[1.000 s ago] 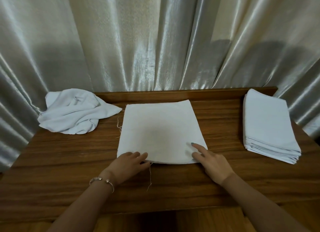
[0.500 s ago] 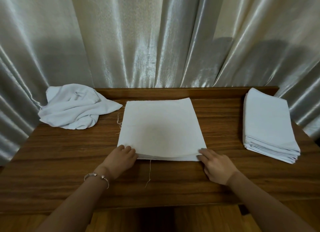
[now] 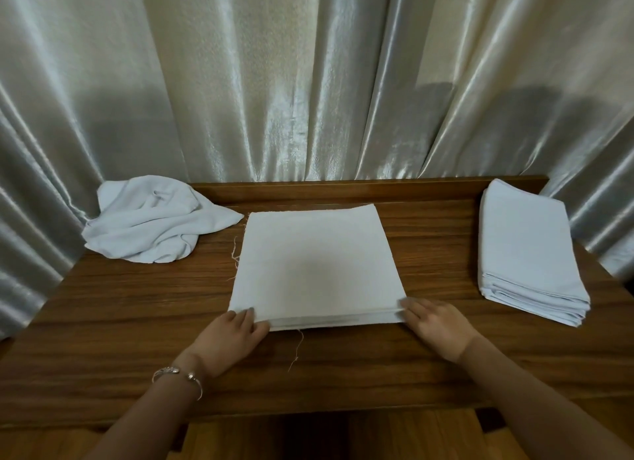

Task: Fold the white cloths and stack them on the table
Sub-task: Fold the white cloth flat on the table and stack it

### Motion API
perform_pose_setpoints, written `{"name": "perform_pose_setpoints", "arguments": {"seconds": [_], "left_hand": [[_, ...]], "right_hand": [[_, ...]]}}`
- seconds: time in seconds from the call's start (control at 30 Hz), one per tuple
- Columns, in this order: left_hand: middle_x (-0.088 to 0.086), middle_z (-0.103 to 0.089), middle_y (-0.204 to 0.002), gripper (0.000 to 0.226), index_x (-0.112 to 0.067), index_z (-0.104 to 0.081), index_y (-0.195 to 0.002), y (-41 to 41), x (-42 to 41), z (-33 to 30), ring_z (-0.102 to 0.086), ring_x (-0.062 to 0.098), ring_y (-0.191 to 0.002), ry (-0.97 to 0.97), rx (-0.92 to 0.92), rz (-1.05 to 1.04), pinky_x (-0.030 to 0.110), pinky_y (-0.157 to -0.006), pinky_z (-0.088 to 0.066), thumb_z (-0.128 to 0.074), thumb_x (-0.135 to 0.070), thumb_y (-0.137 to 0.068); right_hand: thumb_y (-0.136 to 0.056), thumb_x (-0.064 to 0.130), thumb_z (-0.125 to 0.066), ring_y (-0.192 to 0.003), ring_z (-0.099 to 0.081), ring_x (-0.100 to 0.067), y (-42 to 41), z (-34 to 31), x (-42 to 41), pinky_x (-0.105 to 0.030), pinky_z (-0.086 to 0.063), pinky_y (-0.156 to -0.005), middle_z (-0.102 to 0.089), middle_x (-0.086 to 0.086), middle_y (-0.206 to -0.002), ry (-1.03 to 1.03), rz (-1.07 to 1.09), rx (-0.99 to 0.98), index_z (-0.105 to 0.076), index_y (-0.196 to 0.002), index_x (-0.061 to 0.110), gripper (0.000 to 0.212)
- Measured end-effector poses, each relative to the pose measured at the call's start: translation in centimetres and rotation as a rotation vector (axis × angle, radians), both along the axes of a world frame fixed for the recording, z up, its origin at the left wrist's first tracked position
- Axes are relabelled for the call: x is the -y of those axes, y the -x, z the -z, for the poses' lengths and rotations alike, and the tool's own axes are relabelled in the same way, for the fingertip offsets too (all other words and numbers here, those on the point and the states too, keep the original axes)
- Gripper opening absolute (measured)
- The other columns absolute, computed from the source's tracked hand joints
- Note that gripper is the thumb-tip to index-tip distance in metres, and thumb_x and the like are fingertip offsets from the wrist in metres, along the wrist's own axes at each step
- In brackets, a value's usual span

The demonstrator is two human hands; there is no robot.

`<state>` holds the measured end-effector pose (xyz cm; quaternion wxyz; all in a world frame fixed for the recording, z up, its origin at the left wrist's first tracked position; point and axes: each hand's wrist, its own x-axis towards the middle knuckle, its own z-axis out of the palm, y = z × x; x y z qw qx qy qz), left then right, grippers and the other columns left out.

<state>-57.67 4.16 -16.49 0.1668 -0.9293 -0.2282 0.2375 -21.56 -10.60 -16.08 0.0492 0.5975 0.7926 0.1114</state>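
A folded white cloth (image 3: pixel 317 265) lies flat in the middle of the wooden table (image 3: pixel 137 308), several layers showing at its near edge. My left hand (image 3: pixel 233 336) grips the near left corner, thumb tucked under the layers. My right hand (image 3: pixel 435 325) holds the near right corner, fingers on the edge. A stack of folded white cloths (image 3: pixel 525 253) sits at the right end. A crumpled heap of unfolded white cloth (image 3: pixel 151 219) lies at the back left.
Silvery curtains (image 3: pixel 308 82) hang right behind the table and wrap round both ends. A raised wooden lip (image 3: pixel 343 188) runs along the table's back. Loose threads trail from the cloth's left side and near edge.
Both hands slid from lying on top of the cloth's near edge outward to its two near corners and took hold of the layers. The cloth itself stays put.
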Motion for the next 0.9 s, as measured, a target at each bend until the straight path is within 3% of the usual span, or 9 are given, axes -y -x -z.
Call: {"name": "perform_pose_setpoints", "arguments": {"seconds": [0.1, 0.17, 0.23, 0.37, 0.5, 0.6, 0.67, 0.77, 0.9], "left_hand": [[0.033, -0.048, -0.134, 0.055, -0.010, -0.046, -0.135, 0.6, 0.7, -0.6, -0.052, 0.039, -0.124, -0.038, 0.112, 0.059, 0.042, -0.096, -0.050, -0.067, -0.017, -0.085], [0.021, -0.072, -0.099, 0.059, -0.014, -0.072, -0.101, 0.8, 1.0, -1.5, -0.072, 0.029, -0.090, -0.040, 0.146, 0.120, 0.032, -0.065, -0.060, -0.093, -0.023, -0.046], [0.015, -0.075, -0.087, 0.070, -0.012, -0.068, -0.096, 1.0, 1.0, -1.5, -0.074, 0.027, -0.079, -0.036, 0.200, 0.134, 0.030, -0.055, -0.059, -0.095, -0.023, -0.033], [0.016, -0.065, -0.121, 0.082, -0.006, -0.048, -0.127, 1.3, 0.5, -0.7, -0.065, 0.027, -0.110, -0.021, 0.219, -0.004, 0.035, -0.082, -0.058, -0.088, -0.018, -0.056], [0.009, -0.030, -0.153, 0.076, -0.015, -0.014, -0.151, 1.7, 0.0, 0.6, -0.031, 0.024, -0.141, 0.028, 0.207, -0.104, 0.037, -0.112, -0.034, -0.058, -0.013, -0.089], [0.002, -0.063, -0.128, 0.068, -0.023, -0.059, -0.127, 1.4, -0.1, -0.6, -0.062, 0.015, -0.115, 0.055, 0.329, -0.146, 0.029, -0.091, -0.053, -0.085, -0.020, -0.064], [-0.001, -0.075, -0.100, 0.064, -0.025, -0.073, -0.104, 1.7, -0.3, -1.2, -0.073, 0.014, -0.089, 0.075, 0.419, -0.206, 0.028, -0.073, -0.059, -0.093, -0.016, -0.044], [-0.004, -0.071, -0.109, 0.051, -0.027, -0.066, -0.117, 2.0, -1.1, -1.9, -0.068, 0.016, -0.101, 0.158, 0.502, -0.314, 0.030, -0.088, -0.053, -0.077, -0.010, -0.070], [-0.012, -0.066, -0.114, 0.037, -0.037, -0.057, -0.119, 1.7, -2.9, -2.9, -0.060, 0.011, -0.104, 0.243, 0.551, -0.419, 0.024, -0.087, -0.045, -0.052, -0.017, -0.088]], "right_hand": [[-0.037, 0.017, -0.098, -0.088, -0.073, -0.017, -0.4, 0.3, 0.6, -0.027, -0.060, -0.065, -0.074, -0.007, -0.103, -0.016, -0.050, -0.031, -0.077, -0.091, 0.017, 0.058], [-0.038, 0.014, -0.097, -0.089, -0.073, -0.018, -0.6, 0.5, 0.9, -0.028, -0.060, -0.067, -0.074, -0.008, -0.104, -0.028, -0.063, -0.072, -0.077, -0.093, 0.015, 0.058], [-0.040, 0.013, -0.096, -0.088, -0.073, -0.019, -0.7, 0.7, 1.1, -0.030, -0.060, -0.067, -0.074, -0.007, -0.102, -0.034, -0.063, -0.113, -0.076, -0.095, 0.015, 0.059], [-0.042, 0.014, -0.094, -0.086, -0.072, -0.018, -0.7, 1.4, 1.0, -0.027, -0.058, -0.062, -0.075, -0.004, -0.095, -0.027, 0.014, -0.130, -0.071, -0.103, 0.014, 0.065], [-0.054, 0.015, -0.090, -0.096, -0.071, -0.017, -0.4, 2.1, 0.4, -0.025, -0.058, -0.055, -0.074, -0.002, -0.106, -0.046, 0.093, -0.199, -0.067, -0.118, 0.014, 0.068], [-0.062, 0.019, -0.087, -0.113, -0.063, -0.011, -0.3, 1.9, -0.2, -0.022, -0.059, -0.065, -0.069, 0.005, -0.120, -0.001, 0.138, -0.264, -0.070, -0.115, 0.026, 0.056], [-0.080, 0.022, -0.074, -0.130, -0.048, -0.006, -0.8, 2.0, -0.5, -0.024, -0.052, -0.088, -0.056, 0.012, -0.136, 0.071, 0.181, -0.329, -0.063, -0.124, 0.033, 0.047], [-0.095, 0.029, -0.054, -0.140, -0.026, 0.003, -1.9, 2.1, -0.9, -0.022, -0.032, -0.109, -0.041, 0.022, -0.146, 0.141, 0.188, -0.397, -0.051, -0.132, 0.043, 0.040], [-0.095, 0.042, -0.050, -0.133, -0.040, -0.001, -2.9, 0.9, -2.2, -0.018, -0.031, -0.105, -0.042, 0.018, -0.147, 0.168, 0.266, -0.490, -0.048, -0.134, 0.044, 0.039]]}}
